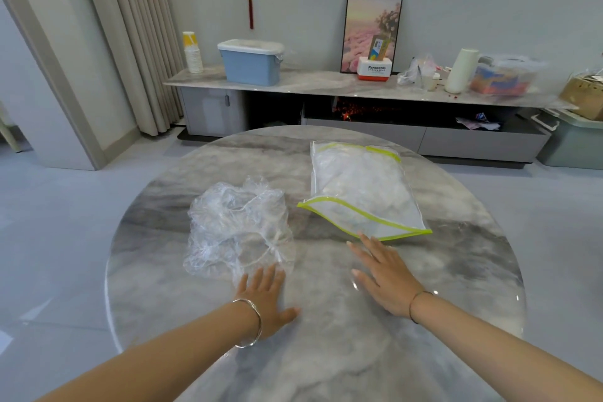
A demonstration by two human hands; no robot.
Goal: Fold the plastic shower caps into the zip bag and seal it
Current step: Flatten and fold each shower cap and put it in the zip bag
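Observation:
A crumpled clear plastic shower cap (239, 227) lies loose on the round marble table (319, 343), left of centre. To its right lies a clear zip bag (362, 188) with lime-green edging, its mouth gaping toward me and white crumpled plastic inside. My left hand (266, 299) rests flat and open on the table, fingertips at the near edge of the shower cap. My right hand (383, 274) is also flat and open, its fingertips just short of the bag's open mouth. Neither hand holds anything.
Beyond the table stands a long low cabinet (326, 85) against the wall with a blue bin (251, 64), stacked paper cups (193, 54), a framed picture (372, 33), a white roll (461, 70) and bagged items. Grey floor surrounds the table.

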